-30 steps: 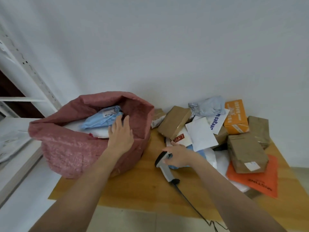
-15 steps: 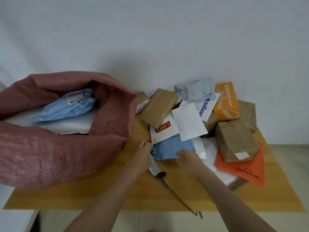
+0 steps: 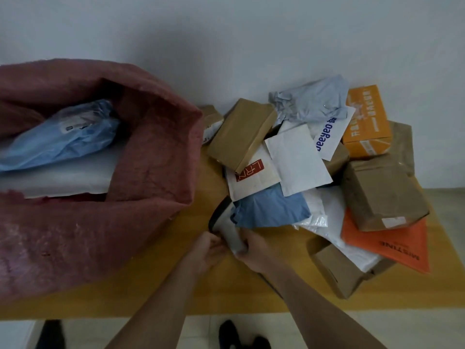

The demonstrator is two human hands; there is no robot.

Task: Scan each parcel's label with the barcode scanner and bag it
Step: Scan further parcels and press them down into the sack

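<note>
Your right hand (image 3: 254,250) grips the grey handheld barcode scanner (image 3: 227,226); your left hand (image 3: 210,249) seemingly pinches its base; its head points up-left, touching the blue plastic mailer (image 3: 271,210) just beyond.

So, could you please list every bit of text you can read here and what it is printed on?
"LRN": red patch on the cream mailer.
"MISTINE": orange mailer, upside down.
"oaReao", roughly: white mailer, sideways.
Orange box print and all shipping labels: too blurred to read.
</note>
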